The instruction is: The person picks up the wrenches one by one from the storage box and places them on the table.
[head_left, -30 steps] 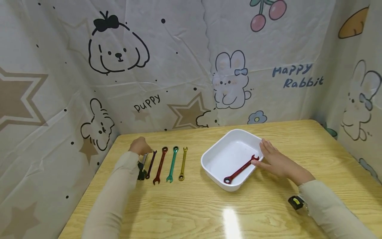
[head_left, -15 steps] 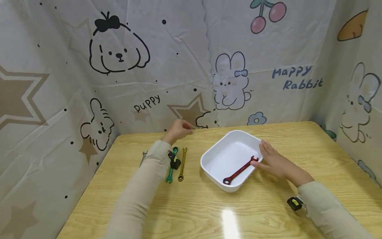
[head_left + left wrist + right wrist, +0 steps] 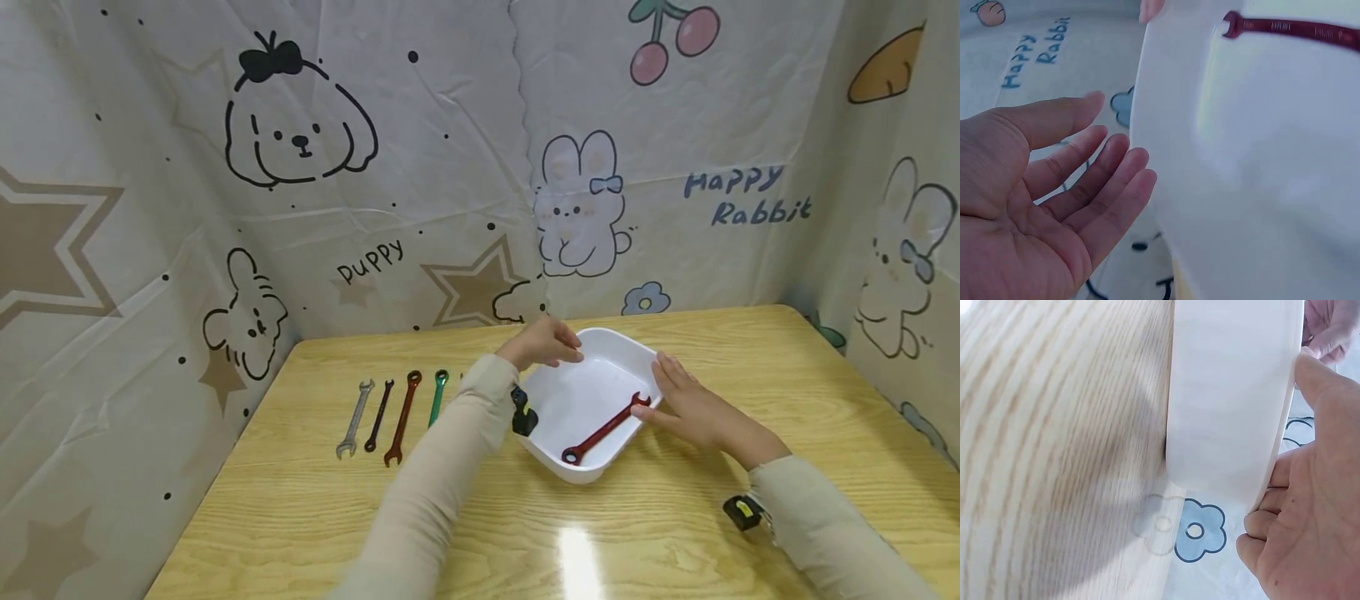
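My left hand point(image 3: 546, 342) is over the far left rim of a white plastic basin point(image 3: 581, 473), fingers relaxed and apart. In the left wrist view nothing lies between the thumb and fingers of the left hand point(image 3: 1066, 194). A red combination wrench point(image 3: 603, 432) lies slanted inside the basin, near its right side. My right hand point(image 3: 701, 408) rests on the basin's right rim, with extended fingers and the thumb near the wrench's open end. The right wrist view shows the right hand point(image 3: 1310, 481) along the rim, fingertips hidden behind it.
Left of the basin a row of wrenches lies on the wooden table point(image 3: 300, 517): silver point(image 3: 356, 419), dark purple point(image 3: 379, 417), red-orange point(image 3: 403, 418) and green point(image 3: 438, 396). The left sleeve point(image 3: 420, 492) hides most of a further one. A printed cloth point(image 3: 450, 167) hangs behind the table.
My left hand has moved right from the silver wrench, across the row, to the basin. The right hand, the basin and the wrench inside have stayed in place.
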A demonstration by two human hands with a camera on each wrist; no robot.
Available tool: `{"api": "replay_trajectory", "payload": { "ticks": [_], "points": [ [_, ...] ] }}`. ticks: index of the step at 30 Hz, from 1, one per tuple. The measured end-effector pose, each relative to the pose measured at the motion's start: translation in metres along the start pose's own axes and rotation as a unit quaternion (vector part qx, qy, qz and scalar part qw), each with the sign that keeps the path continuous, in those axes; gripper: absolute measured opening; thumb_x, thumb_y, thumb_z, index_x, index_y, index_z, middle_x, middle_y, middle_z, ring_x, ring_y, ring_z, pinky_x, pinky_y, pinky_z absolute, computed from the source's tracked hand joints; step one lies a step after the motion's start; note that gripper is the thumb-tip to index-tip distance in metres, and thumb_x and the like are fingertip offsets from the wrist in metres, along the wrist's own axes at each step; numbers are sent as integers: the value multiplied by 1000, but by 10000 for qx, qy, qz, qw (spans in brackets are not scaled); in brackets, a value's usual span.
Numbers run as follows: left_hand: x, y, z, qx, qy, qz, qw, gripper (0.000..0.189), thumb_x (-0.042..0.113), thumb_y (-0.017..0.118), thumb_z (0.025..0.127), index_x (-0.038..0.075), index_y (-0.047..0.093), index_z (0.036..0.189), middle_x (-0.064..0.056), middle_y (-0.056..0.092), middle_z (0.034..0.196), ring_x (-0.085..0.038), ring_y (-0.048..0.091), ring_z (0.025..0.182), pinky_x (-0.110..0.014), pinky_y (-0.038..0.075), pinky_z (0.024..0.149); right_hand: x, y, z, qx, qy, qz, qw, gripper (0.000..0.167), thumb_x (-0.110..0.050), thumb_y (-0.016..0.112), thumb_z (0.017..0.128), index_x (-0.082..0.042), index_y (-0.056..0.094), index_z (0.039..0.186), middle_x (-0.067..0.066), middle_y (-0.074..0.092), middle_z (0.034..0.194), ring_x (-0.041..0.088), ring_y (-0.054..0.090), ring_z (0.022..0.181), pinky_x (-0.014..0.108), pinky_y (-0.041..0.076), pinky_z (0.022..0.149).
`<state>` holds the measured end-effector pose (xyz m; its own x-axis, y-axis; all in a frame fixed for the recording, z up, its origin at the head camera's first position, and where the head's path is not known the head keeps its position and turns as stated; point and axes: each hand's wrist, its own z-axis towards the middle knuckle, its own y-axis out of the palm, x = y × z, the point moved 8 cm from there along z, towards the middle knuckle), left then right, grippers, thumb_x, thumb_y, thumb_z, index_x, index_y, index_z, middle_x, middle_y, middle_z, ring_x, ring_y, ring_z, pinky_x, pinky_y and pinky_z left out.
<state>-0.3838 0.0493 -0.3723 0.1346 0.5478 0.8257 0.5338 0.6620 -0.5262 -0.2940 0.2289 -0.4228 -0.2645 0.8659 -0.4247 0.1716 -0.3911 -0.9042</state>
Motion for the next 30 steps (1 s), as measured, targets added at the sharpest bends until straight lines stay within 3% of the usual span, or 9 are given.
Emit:
{"api": "replay_trajectory", "payload": {
  "ticks": [6, 10, 14, 19, 25, 30],
  "points": [
    [3, 36, 13, -26, -119, 301, 9995, 29, 8, 73, 85, -4, 67, 110, -9, 68, 101, -17, 64, 87, -28, 56, 75, 1, 0, 0, 3, -25, -75, 10000, 98, -60, 48, 93, 13, 11, 147, 31, -1, 155, 51, 4, 140, 65, 13, 109],
    [-1, 52, 17, 22, -337, 410, 9986, 24, 6, 75, 82, -3, 69, 103, -8, 69, 89, -14, 64, 77, -26, 56, 72, 0, -1, -1, 7, -43, -37, 10000, 98, -59, 49, 93, 13, 11, 147, 31, 0, 155, 51, 5, 140, 65, 13, 109],
    [-5, 63, 20, 77, -524, 794, 9954, 18, 10, 78, 80, 3, 71, 95, -3, 67, 75, -13, 61, 66, -22, 52, 63, -2, -3, -2, 25, -94, 17, 10000, 96, -58, 50, 93, 13, 12, 146, 32, 0, 155, 51, 5, 140, 65, 13, 109],
    [-11, 75, 23, 22, -673, 1269, 9896, 16, 13, 79, 79, 7, 71, 91, 1, 63, 66, -14, 64, 65, -20, 51, 59, -2, -4, 0, 90, -176, 42, 9998, 95, -55, 51, 93, 15, 14, 146, 33, 2, 154, 52, 6, 139, 65, 14, 109],
    [-16, 86, 22, -300, -902, 1723, 9804, 14, 13, 80, 78, 8, 71, 87, -1, 63, 64, -12, 63, 62, -19, 52, 59, 0, -1, -1, 90, -152, 86, 9998, 95, -55, 52, 93, 14, 13, 146, 33, 1, 154, 52, 5, 140, 65, 13, 109],
    [-19, 90, 18, -654, -1185, 2251, 9649, 15, 15, 80, 78, 8, 66, 76, -3, 66, 66, -14, 65, 61, -19, 48, 52, 0, -1, -1, 103, -132, 82, 9998, 95, -55, 52, 93, 13, 13, 146, 32, 2, 154, 51, 5, 140, 64, 13, 110]
  ]
}}
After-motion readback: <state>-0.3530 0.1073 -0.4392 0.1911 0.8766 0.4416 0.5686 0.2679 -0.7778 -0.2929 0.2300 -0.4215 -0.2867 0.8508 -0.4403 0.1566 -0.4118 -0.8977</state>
